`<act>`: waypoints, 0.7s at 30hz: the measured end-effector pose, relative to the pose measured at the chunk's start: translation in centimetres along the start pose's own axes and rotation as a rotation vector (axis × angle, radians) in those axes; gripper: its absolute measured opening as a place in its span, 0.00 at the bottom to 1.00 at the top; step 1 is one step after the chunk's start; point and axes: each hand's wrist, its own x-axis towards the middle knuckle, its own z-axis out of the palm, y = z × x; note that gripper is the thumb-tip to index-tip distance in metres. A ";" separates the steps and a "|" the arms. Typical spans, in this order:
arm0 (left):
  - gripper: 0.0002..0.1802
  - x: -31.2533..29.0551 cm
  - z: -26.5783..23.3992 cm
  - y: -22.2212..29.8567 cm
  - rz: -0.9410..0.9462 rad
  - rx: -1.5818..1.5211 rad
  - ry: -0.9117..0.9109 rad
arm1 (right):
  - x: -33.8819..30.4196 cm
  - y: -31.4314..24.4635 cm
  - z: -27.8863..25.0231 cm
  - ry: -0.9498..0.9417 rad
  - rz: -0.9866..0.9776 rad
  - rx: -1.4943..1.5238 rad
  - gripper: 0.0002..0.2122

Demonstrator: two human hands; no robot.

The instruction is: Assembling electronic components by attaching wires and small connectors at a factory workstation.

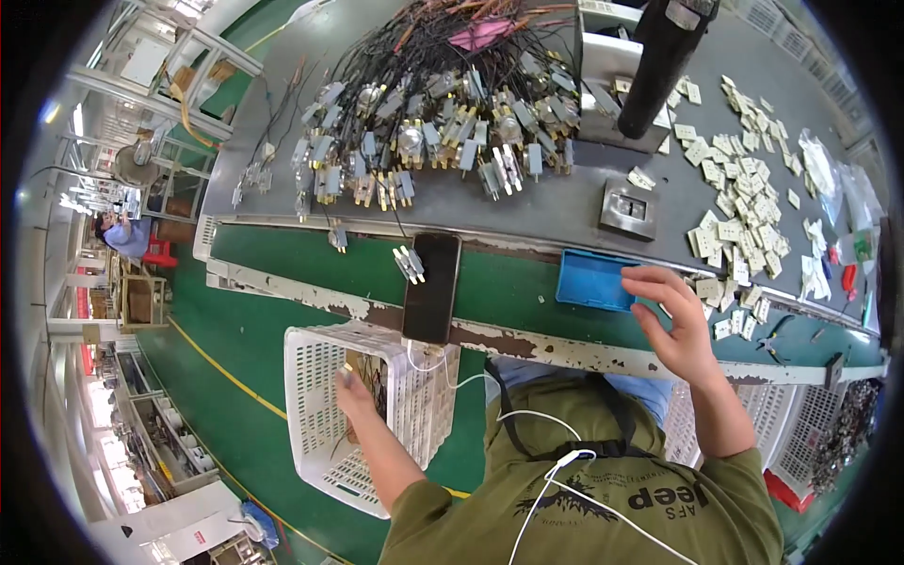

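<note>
We saw the fingers of the left hand [356,397] bunched at the mouth of the white crate [414,414], lower left of centre. A small gold-tipped piece [348,368] showed by the fingertips; we could not tell whether they gripped it. The right hand [680,330], right of centre, had thumb and fingers well parted, with nothing held, beside the right end of the blue tray [589,282]; contact was unclear. Left of the tray lay a phone [431,292], with pale plugs [410,265] by its upper left edge. Beyond, on the counter [490,215], we saw heaped corded plugs [433,134] at upper centre, a metal block [628,209], and scattered white blocks [739,179] at upper right. We judged the step in hand to be handling at the crate; the next move seemed to call for clearing its rim with the left fingers.
</note>
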 end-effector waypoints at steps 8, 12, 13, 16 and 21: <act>0.23 -3.2 2.8 0.8 -0.300 0.294 -0.033 | -0.6 0.7 -0.6 0.033 0.045 -0.026 0.14; 0.24 -11.6 16.4 5.1 0.622 1.032 -0.325 | -1.0 0.9 -0.6 0.052 0.046 -0.046 0.15; 0.24 -13.7 19.5 4.9 0.623 1.082 -0.477 | -0.9 0.9 -0.5 0.038 0.038 -0.030 0.15; 0.25 -16.3 24.8 1.8 0.792 1.177 -0.828 | -0.3 0.5 0.3 -0.005 -0.004 0.007 0.15; 0.24 -19.1 26.7 0.9 0.450 1.164 -1.047 | -0.6 0.9 -0.4 -0.029 0.010 0.025 0.14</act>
